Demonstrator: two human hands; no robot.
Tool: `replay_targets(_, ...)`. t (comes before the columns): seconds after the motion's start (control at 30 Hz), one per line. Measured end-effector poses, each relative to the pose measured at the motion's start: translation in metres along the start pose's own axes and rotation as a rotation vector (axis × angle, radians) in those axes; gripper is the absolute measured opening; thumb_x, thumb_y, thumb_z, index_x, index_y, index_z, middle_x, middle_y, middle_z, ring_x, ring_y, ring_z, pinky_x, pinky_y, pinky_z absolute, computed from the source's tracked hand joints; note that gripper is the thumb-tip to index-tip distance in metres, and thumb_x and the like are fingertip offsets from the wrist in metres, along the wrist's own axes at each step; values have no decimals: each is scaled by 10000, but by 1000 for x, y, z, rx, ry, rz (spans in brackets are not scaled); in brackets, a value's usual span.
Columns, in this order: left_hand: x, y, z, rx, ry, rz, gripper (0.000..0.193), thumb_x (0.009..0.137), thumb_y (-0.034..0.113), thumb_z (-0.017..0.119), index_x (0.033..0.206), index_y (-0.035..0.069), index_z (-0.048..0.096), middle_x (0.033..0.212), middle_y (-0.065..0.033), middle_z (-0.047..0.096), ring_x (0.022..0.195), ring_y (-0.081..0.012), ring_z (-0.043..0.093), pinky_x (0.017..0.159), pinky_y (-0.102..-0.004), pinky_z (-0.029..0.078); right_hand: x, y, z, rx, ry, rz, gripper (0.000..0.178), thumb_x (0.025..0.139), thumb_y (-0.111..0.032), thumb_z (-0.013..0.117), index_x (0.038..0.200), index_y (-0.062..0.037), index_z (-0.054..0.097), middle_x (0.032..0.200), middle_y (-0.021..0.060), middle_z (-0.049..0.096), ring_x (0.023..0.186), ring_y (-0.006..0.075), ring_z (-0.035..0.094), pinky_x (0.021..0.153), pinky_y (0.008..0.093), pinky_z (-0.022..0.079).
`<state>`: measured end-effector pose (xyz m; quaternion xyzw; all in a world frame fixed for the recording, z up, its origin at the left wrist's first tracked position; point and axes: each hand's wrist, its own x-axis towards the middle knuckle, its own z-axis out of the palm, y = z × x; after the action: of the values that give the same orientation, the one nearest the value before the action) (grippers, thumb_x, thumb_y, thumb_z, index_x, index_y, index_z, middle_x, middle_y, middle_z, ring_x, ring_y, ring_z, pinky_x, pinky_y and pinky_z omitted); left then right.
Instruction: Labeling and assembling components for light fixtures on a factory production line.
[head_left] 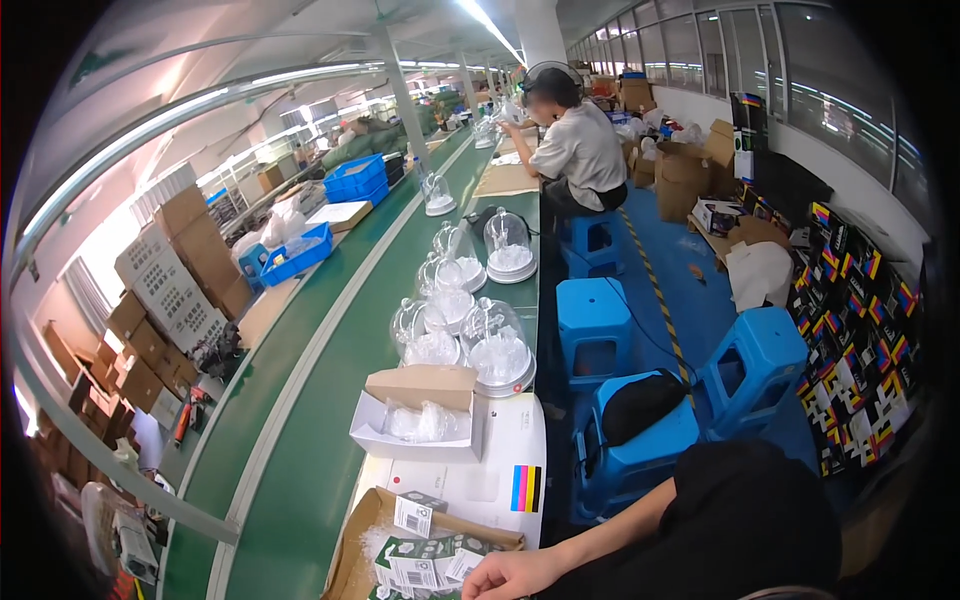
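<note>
My right hand (510,574) is at the lower edge of the head view, its forearm coming in from the right. Its fingers curl downward beside an open cardboard box (355,535), and the frame cuts off their tips, so I cannot make out what they hold. In the box lie green and white printed cards (415,572) and clear plastic bits. Behind it, an open white carton (410,441) holds clear plastic-wrapped pieces (425,422). Several clear domes on white round bases (500,365) stand on the bench beyond. My left hand is not in view.
A green conveyor (330,345) runs along the left. Blue stools (595,315) stand to the right, one with a black bag (643,405) on it. Farther along sits a co-worker (585,145). Blue crates (297,255) stand across the line; printed black cartons (860,340) line the right.
</note>
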<state>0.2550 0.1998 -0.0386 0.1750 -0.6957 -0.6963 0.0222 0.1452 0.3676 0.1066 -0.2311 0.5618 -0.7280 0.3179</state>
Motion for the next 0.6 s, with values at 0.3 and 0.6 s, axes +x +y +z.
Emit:
replay_targets(0.3, 4, 2, 4, -16, 24, 112, 146, 982, 133, 567, 989, -5, 616, 878, -121, 687, 752, -169, 641, 703, -270, 516, 2, 33, -2, 107, 107, -103, 190, 950, -157, 610, 985, 10, 694, 864, 57, 693, 813, 116, 631, 714, 271, 508)
replay_targets(0.6, 11, -2, 5, -22, 50, 211, 149, 980, 137, 570, 994, -4, 616, 875, -121, 686, 749, -170, 640, 701, -273, 517, -2, 27, 9, 26, 6, -65, 132, 891, -68, 662, 994, 7, 696, 942, 63, 699, 884, 117, 637, 783, 271, 517)
